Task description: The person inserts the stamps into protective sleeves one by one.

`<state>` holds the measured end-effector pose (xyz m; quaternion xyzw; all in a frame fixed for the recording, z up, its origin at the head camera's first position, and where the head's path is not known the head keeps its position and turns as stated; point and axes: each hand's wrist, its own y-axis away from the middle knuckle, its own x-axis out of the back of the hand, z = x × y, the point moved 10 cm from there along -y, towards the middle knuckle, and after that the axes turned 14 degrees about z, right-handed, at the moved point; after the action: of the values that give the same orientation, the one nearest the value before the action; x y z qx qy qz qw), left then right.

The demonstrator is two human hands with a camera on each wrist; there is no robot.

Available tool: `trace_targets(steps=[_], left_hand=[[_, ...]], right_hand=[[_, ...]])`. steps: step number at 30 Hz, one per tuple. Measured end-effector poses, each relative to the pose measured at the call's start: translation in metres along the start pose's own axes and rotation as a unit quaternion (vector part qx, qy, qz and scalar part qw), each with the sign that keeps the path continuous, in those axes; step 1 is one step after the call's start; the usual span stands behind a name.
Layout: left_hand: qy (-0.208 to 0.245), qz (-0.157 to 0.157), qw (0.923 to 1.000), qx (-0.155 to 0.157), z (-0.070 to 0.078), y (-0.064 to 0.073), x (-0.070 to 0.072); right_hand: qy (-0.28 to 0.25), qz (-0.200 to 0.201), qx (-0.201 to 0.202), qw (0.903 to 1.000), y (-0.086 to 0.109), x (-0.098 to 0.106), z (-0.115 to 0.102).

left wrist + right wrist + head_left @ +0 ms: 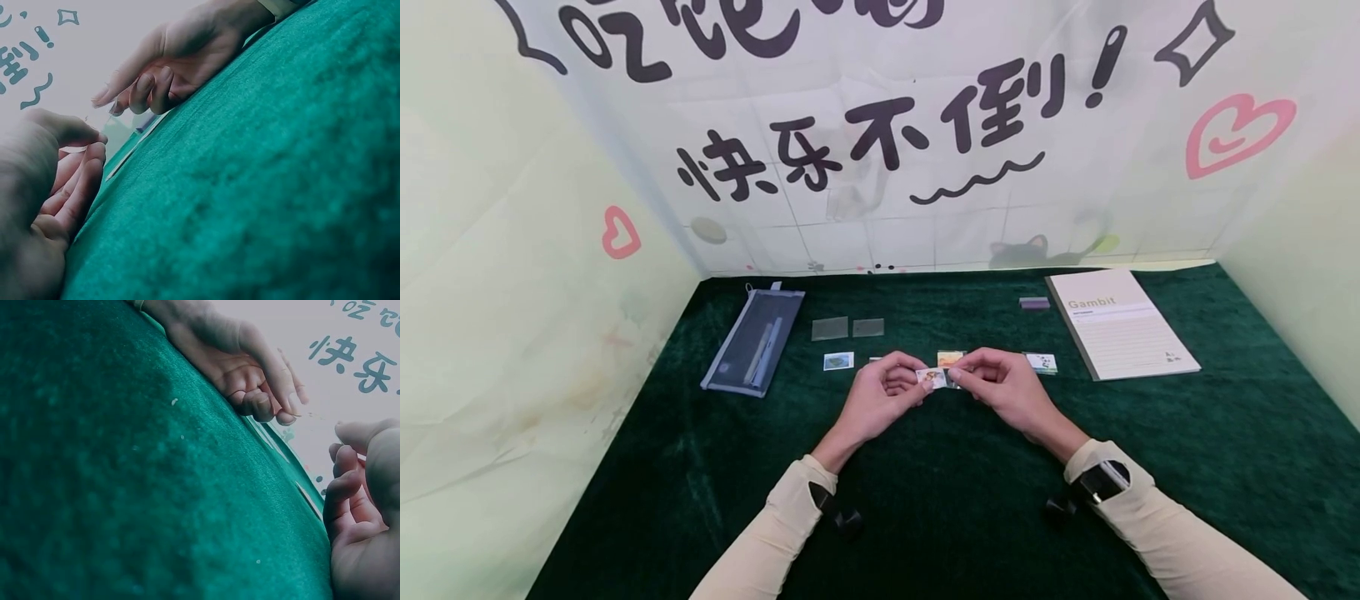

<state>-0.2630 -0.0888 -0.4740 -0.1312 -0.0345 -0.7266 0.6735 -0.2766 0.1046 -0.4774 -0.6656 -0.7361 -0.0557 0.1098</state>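
Over the middle of the green cloth, my left hand (883,390) pinches a small picture card (929,378) between thumb and fingers. My right hand (1003,389) meets it from the other side, its thumb and forefinger pinching what looks like a clear sleeve at the card's right end. How far the card sits inside that sleeve cannot be made out. In the left wrist view, the fingertips of my left hand (69,162) and right hand (169,69) are a short way apart. Just beyond the hands lies an orange picture card (951,358), partly covered by them.
Two clear sleeves (830,329) lie at the back left, with a blue picture card (838,361) before them. Another card (1041,362) is right of my hands. A zip pouch (737,342) with pens, a small purple block (1034,303) and a "Gambit" notepad (1135,333) surround them.
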Motion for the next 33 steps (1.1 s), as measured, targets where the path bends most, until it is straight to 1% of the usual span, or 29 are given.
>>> trace_targets(steps=[6,9,14,21,27,31,33], left_hand=[[-0.019,-0.007,0.9996,-0.019,0.0013,-0.0002,-0.0026],[-0.026,-0.014,0.9993,-0.023,0.0015,0.0002,-0.0042],[-0.03,-0.021,0.9991,-0.02,0.0004,0.0009,-0.006],[-0.027,-0.014,0.9994,-0.018,0.0,0.001,-0.0044],[-0.027,-0.021,0.9993,-0.015,0.0,0.0015,-0.0053],[-0.026,-0.022,0.9993,-0.015,0.0003,0.0016,-0.0057],[-0.026,-0.028,0.9992,-0.016,-0.0002,0.0017,-0.0069]], right_hand=[[0.01,-0.008,-0.012,0.9998,-0.0006,-0.0012,0.0031],[0.018,-0.017,-0.015,0.9996,-0.0006,-0.0031,0.0045],[0.016,-0.028,-0.014,0.9994,-0.0005,-0.0058,0.005],[-0.009,-0.027,-0.011,0.9995,-0.0001,-0.0058,0.002],[-0.002,-0.037,-0.01,0.9993,0.0003,-0.0075,0.0018],[-0.007,-0.032,-0.006,0.9994,0.0002,-0.0066,0.0017],[-0.006,-0.031,-0.006,0.9995,0.0004,-0.0064,0.002]])
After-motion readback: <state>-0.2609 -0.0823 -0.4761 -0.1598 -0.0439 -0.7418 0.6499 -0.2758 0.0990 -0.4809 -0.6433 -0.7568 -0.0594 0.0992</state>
